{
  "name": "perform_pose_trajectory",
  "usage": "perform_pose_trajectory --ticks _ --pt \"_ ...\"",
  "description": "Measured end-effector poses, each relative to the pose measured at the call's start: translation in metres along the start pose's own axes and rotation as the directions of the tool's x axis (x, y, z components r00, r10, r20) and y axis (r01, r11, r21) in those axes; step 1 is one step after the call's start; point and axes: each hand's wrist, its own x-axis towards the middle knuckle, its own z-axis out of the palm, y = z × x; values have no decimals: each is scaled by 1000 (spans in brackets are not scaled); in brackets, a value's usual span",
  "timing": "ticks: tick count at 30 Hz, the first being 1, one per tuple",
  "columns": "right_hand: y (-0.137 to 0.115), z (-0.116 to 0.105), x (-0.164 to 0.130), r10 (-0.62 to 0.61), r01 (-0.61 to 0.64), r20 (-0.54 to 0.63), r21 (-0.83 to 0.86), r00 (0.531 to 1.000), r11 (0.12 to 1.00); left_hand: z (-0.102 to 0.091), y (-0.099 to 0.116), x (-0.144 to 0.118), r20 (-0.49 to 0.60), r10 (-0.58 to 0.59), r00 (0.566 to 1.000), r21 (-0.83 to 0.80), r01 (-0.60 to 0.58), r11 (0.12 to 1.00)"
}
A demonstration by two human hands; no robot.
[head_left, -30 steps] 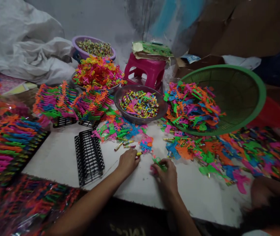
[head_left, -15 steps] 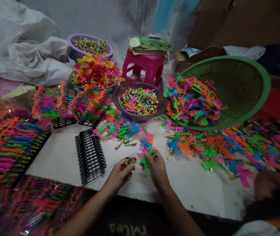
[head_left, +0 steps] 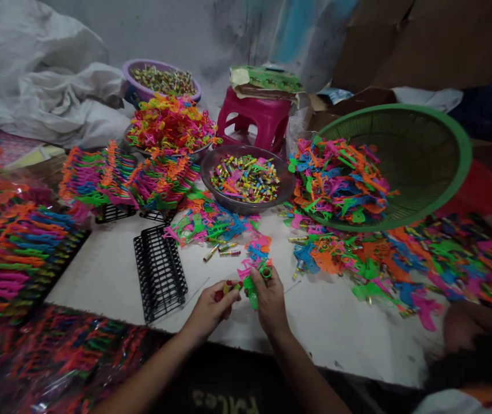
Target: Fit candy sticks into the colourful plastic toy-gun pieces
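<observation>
My left hand [head_left: 211, 306] is closed around a few small red-and-yellow tubes [head_left: 230, 286], whose ends stick out between thumb and fingers. Just to its right, my right hand [head_left: 272, 302] pinches a green plastic toy gun [head_left: 252, 294] with a round ring at the top. The tube ends and the toy gun are close together; whether they touch I cannot tell. Beyond my hands lie loose pink and blue toy pieces [head_left: 259, 248] and several shiny tubes [head_left: 229, 253]. A black plastic grid rack [head_left: 159, 273] stands left of my left hand.
A dark bowl of tubes [head_left: 289, 187] sits mid-table, with a heap of colourful pieces [head_left: 170, 123] behind. At right, a green basket [head_left: 465, 155] lies tilted, toy guns spilling out. Filled racks [head_left: 16, 259] stand at left. A pink stool [head_left: 256, 109] is at the back; another person's limb [head_left: 465, 328] shows at right.
My left hand has moved slightly right, bringing the tubes nearer the green toy gun. The toy gun has turned a little in my right hand.
</observation>
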Motion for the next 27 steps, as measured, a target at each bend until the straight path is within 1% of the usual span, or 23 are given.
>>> perform_pose_trajectory --ticks 4,6,8,9,10,11,12,13,14,15,16,17,18,19,20,21,22,23,24,25,26,27 --pt "2 11 -8 -86 83 -15 -122 996 989 2 12 -6 75 57 996 141 -67 988" --pt "1 10 -7 -102 99 -11 -142 995 985 3 15 -6 116 79 990 219 -103 970" --pt "-4 -5 4 -76 75 5 -181 997 981 0 16 -4 126 102 987 315 -137 939" --pt "-9 -19 12 -70 63 -21 -235 997 970 -3 16 -1 90 130 987 378 -154 913" --pt "-15 -37 22 -83 52 -83 -318 993 947 -7 16 3 21 176 984 451 -167 877" --pt "-22 -57 32 -128 42 -175 -425 976 904 -13 17 9 -63 241 969 534 -171 828" --pt "-28 -77 43 -242 29 -320 -549 916 835 -18 17 15 -145 313 939 622 -160 767" --pt "-33 -95 53 -368 -8 -419 -669 830 744 -24 19 23 -205 377 903 705 -131 697" --pt "-36 -109 62 -496 -31 -440 -770 748 637 -30 21 31 -233 417 879 774 -92 626" --pt "-36 -118 68 -592 -40 -403 -848 699 529 -35 23 39 -253 425 869 822 -39 568" --pt "-33 -120 72 -641 -6 -310 -903 702 430 -39 25 47 -273 407 871 847 18 531" --pt "-27 -117 73 -644 75 -177 -936 745 345 -41 27 55 -295 376 878 855 68 514" --pt "-18 -110 74 -601 185 -21 -942 799 279 -43 29 60 -317 343 884 852 107 513" --pt "-8 -99 73 -531 294 131 -927 837 234 -44 31 65 -333 313 890 842 132 523" --pt "2 -88 72 -456 376 253 -904 853 204 -45 32 67 -341 290 894 832 143 537" --pt "11 -77 72 -390 423 330 -888 860 181 -45 32 66 -345 277 897 822 147 550" --pt "18 -68 72 -342 433 362 -887 867 160 -46 33 64 -344 273 898 821 146 553" --pt "23 -61 72 -313 418 360 -897 879 143 -47 34 60 -343 261 902 806 140 576" --pt "26 -57 71 -307 386 332 -913 892 134 -48 34 54 -342 224 913 760 128 637" --pt "26 -54 71 -317 354 300 -926 900 129 -48 35 47 -331 155 931 668 115 735" --pt "25 -52 70 -333 339 282 -932 900 128 -47 35 40 -298 59 953 520 111 847" --pt "22 -49 67 -345 360 297 -923 890 135 -46 36 33 -239 -48 970 323 126 938"
